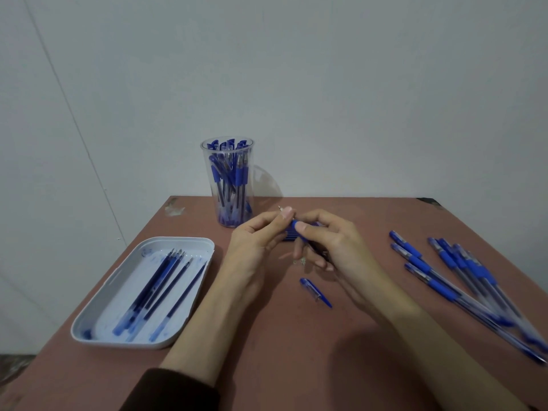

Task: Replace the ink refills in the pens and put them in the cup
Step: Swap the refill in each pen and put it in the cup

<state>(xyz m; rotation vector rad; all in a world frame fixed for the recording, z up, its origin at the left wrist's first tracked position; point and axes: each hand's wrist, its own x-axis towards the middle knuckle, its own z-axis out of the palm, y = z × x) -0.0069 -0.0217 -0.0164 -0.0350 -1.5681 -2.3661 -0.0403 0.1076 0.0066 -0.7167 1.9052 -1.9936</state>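
- The fingers (286,214) of the left hand (255,241) are curled in, and thumb and forefinger pinch the pointed tip end of a pen (296,224), whose metal point sticks out past them.
- The right hand (335,241) has its fingers wrapped round the same pen's barrel, with the thumb pressing on the blue grip. Both hands hold the pen just above the worktop (281,351), near its middle.
- A blue cap (315,292) lies alone on the worktop just in front of the hands.
- A clear plastic cup (228,149) stands upright beyond the left hand, near the far edge. It is packed with blue pens (234,176) standing on end.
- A white tray (204,280) sits to the left and holds several dark blue refills (160,292) lying roughly side by side; its floor is smeared with ink.
- A fan of loose pens (462,277) lies on the right side, well apart from the tray.
- The worktop is reddish brown with scuffed far corners and stands against a plain pale wall (326,84).
- A dark sleeve (172,390) covers the left forearm.
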